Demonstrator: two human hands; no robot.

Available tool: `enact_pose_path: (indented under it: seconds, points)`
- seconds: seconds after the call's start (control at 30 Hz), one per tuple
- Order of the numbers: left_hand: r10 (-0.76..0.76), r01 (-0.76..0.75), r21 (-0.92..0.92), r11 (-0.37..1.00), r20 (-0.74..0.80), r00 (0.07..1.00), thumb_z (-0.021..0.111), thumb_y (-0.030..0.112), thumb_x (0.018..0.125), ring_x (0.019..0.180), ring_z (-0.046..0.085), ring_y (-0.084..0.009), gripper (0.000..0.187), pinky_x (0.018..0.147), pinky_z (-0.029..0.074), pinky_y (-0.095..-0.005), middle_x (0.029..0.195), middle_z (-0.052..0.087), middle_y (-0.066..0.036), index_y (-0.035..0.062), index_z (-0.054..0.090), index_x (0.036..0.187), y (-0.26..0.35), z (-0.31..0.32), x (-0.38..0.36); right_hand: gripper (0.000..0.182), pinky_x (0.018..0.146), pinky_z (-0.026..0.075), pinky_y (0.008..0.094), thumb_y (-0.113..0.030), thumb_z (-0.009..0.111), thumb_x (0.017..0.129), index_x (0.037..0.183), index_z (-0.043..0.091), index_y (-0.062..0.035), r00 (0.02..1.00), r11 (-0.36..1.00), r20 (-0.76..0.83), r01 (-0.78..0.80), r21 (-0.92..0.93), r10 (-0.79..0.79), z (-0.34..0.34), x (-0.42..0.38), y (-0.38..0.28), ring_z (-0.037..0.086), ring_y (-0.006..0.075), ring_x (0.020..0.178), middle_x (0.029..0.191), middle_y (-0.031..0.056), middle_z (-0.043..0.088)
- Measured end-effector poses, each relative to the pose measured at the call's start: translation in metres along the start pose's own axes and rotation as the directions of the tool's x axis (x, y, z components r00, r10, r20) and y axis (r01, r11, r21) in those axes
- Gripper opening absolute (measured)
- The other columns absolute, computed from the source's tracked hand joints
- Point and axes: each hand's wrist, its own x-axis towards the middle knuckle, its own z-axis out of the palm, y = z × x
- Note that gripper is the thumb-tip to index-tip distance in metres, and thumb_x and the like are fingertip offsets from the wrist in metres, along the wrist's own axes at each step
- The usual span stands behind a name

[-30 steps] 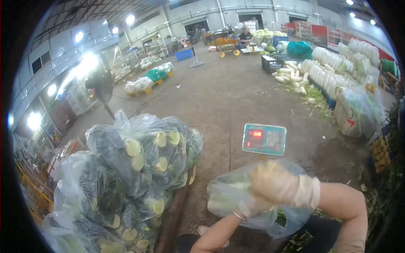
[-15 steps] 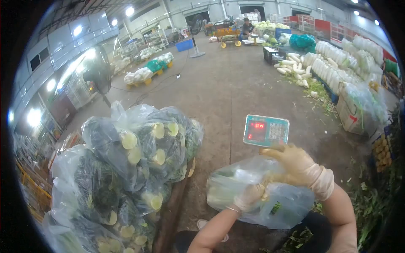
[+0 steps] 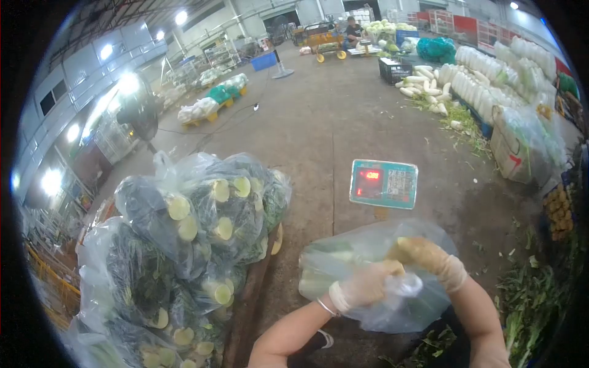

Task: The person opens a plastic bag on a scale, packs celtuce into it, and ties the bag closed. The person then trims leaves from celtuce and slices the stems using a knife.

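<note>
Just brought the gloved right hand [image 3: 429, 256] in from a spread above the clear plastic bag [image 3: 432, 236] to a curl close against the gloved left hand [image 3: 362, 287]. Seems to leave the mouth gathered between both, rather than loose. Clenching the bunched neck [image 3: 404, 286] in the left, well closed, with crumpled plastic poking out past the fingers. Cannot tell whether plastic is pinched in the right, only that its fingers are bent inward. Lying under both hands, full of pale-stalked greens [image 3: 328, 264], just on the near side of the scale display [image 3: 384, 184], lit with red digits too blurred to read.

Heaped to the left, in clear bags [image 3: 144, 199]: dark leafy greens with round cut stem ends [image 3: 179, 208]. Scattered to the right: leafy scraps [image 3: 526, 297].

Farther off, standing or lying about the floor: a fan [image 3: 138, 116], a marked box [image 3: 510, 153], loose white radishes [image 3: 420, 86] beside a black crate [image 3: 394, 71], then a yellow cart [image 3: 324, 42] and, near it, a seated person [image 3: 353, 30].
</note>
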Motion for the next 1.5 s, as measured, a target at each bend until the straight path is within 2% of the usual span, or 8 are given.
enact_pose_path:
  seconds: [0.1,0.43,0.6,0.83,1.07,1.13,1.23,1.5]
  points:
    - [0.275,0.05,0.679,0.732,-0.362,0.891,0.058,0.0,0.077,0.083,0.063,-0.029,0.026,0.07,0.052,-0.0345,0.091,0.064,-0.011,0.0091,0.063,0.102,-0.034,0.007,0.003,0.057,0.084,0.045,0.0303,-0.046,0.03,0.1,0.107,0.063,0.0003,0.99,0.936,-0.003,-0.136,-0.325,0.143,-0.026,0.034,0.068,0.058,0.0182,0.088,0.1,0.0071,0.066]
    - [0.615,-0.004,0.77,0.638,-0.505,0.605,0.058,0.01,0.084,0.109,0.054,-0.0293,0.026,0.095,0.042,-0.0386,0.11,0.061,-0.013,0.0071,0.061,0.109,-0.035,0.012,0.03,0.042,0.069,0.046,0.0335,-0.038,0.054,0.089,0.087,0.067,0.0013,0.934,0.998,-0.355,0.017,-0.065,-0.039,-0.002,0.042,0.016,0.058,0.0181,0.072,0.078,0.0103,0.066]
    - [-0.328,0.022,-0.34,0.94,-0.887,0.324,0.057,0.024,0.092,0.09,0.058,-0.0192,0.026,0.082,0.046,-0.0325,0.1,0.062,-0.01,0.0009,0.062,0.103,-0.068,0.033,0.01,0.04,0.064,0.045,0.0321,-0.035,0.061,0.084,0.082,0.067,0.0043,0.669,0.975,-0.742,-0.129,-0.18,-0.048,-0.046,0.086,0.053,0.058,0.0177,0.066,0.07,0.0132,0.065]
    - [-0.905,0.404,-0.894,0.193,-0.321,-0.278,0.059,0.032,0.091,0.056,0.053,-0.0085,0.031,0.041,0.038,-0.0225,0.077,0.062,-0.004,0.0019,0.062,0.093,-0.193,0.103,-0.108,0.047,0.085,0.046,0.0431,-0.045,0.055,0.083,0.093,0.069,-0.0011,0.456,0.509,-0.876,-0.797,-0.324,0.156,-0.107,0.045,0.251,0.061,0.0388,0.095,0.098,0.0211,0.066]
    - [-0.333,0.025,-0.338,0.941,-0.911,0.242,0.043,0.025,0.099,0.069,0.055,-0.0176,0.029,0.08,0.049,-0.0285,0.077,0.061,-0.004,0.0019,0.058,0.107,-0.137,0.054,-0.043,0.032,0.061,0.049,0.0267,-0.027,0.055,0.093,0.092,0.064,0.0033,0.546,0.909,-0.822,0.241,0.339,0.162,-0.071,0.06,0.119,0.057,0.0131,0.065,0.079,0.0072,0.063]
    - [-0.51,-0.59,-0.74,0.323,-0.661,0.55,0.04,0.026,0.1,0.058,0.048,-0.0146,0.031,0.071,0.048,-0.0289,0.061,0.05,0.001,0.0057,0.06,0.088,-0.106,0.037,-0.035,0.036,0.056,0.046,0.027,-0.031,0.054,0.093,0.094,0.064,0.0039,0.718,0.901,-0.693,0.339,0.27,-0.062,-0.061,0.07,0.081,0.056,0.0134,0.061,0.079,0.0078,0.063]
    - [-0.023,-0.644,-0.607,0.465,-0.736,0.677,0.041,0.027,0.099,0.044,0.032,-0.0096,0.039,0.055,0.034,-0.0274,0.049,0.035,0.006,0.0136,0.041,0.063,-0.034,-0.007,-0.026,0.039,0.052,0.043,0.0261,-0.033,0.051,0.094,0.093,0.063,0.004,0.745,0.957,-0.649,0.276,0.088,-0.155,-0.051,0.078,0.004,0.053,0.0117,0.06,0.079,0.0075,0.063]
    - [-0.936,-0.487,-0.85,0.198,-0.311,0.162,0.048,0.016,0.092,0.042,0.031,-0.0099,0.025,0.046,0.032,-0.0277,0.05,0.034,0.002,0.0037,0.051,0.071,-0.216,0.073,-0.13,0.032,0.049,0.043,0.0283,-0.032,0.055,0.089,0.097,0.06,-0.0012,0.184,0.782,-0.797,0.163,0.601,0.575,-0.157,0.105,0.269,0.057,0.0178,0.059,0.072,0.0081,0.061]
